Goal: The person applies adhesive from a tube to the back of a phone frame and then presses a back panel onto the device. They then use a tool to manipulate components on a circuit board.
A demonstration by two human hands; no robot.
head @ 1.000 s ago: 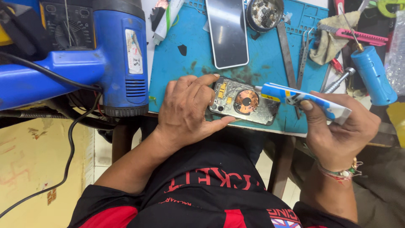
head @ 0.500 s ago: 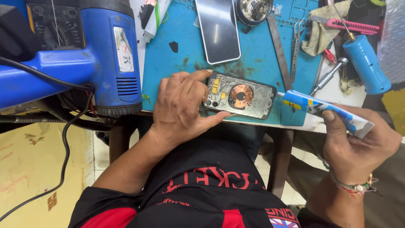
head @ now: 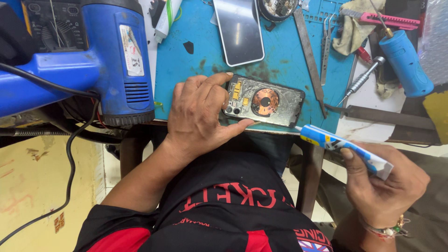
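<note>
Right now the opened phone back (head: 263, 101) lies flat at the near edge of the blue mat (head: 196, 70), with its round copper coil facing up. Your left hand (head: 198, 116) pins it there: the fingers are curled over its left end and the thumb presses its near edge. Keep that hold firm, so the phone back cannot slide off the edge.

Your right hand (head: 385, 186) is off to the right, below the mat, with the fingers wrapped tight around a blue and white tube (head: 343, 148). Its tip points at the near right corner of the phone back and looks to be just beside it. To do this well, I think you should squeeze softly and move the tip slowly along the edge, well away from the coil.

Farther up the mat lies a dark phone screen (head: 239, 30), face up. Long metal tweezers (head: 310, 56) lie to its right. A big blue heat gun (head: 109, 60) rests on the left.

Your left fingers hide the left end of the phone back. You cannot see if anything comes out of the tube. The round thing at the top is cut off.
</note>
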